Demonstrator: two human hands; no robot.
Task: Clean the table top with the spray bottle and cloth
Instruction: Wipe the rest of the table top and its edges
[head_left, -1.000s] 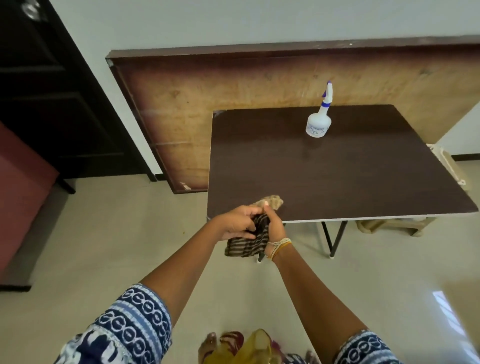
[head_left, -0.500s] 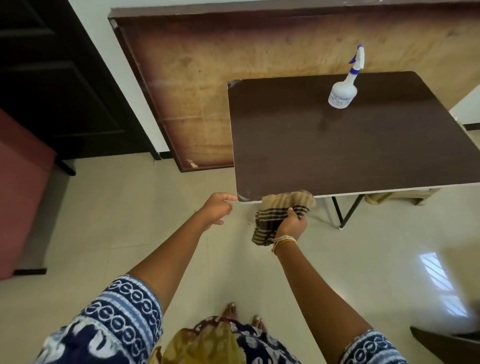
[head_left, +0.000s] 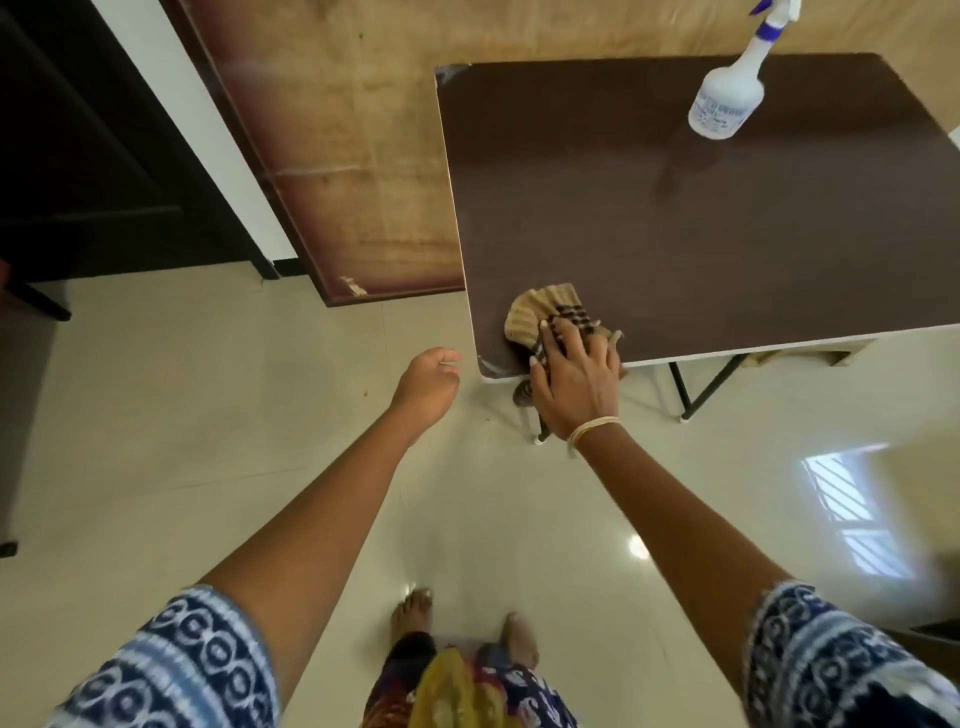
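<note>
Dark table top (head_left: 701, 234), spray bottle (head_left: 726, 101) far from cloth-pressing right hand (head_left: 574, 382).

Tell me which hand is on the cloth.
The right hand, with the bangle at its wrist, presses the striped cloth onto the table top's near corner. The left hand hangs free beside the table, touching nothing.

Daylight fills the room where I stand, bright and even. A window's barred reflection glares on the glossy floor (head_left: 852, 514) at my right, with a small hot spot nearer. The dark cupboard (head_left: 78, 156) far left stays dim. Edges bend from the wide lens; my sleeves (head_left: 171, 670) look soft.
</note>
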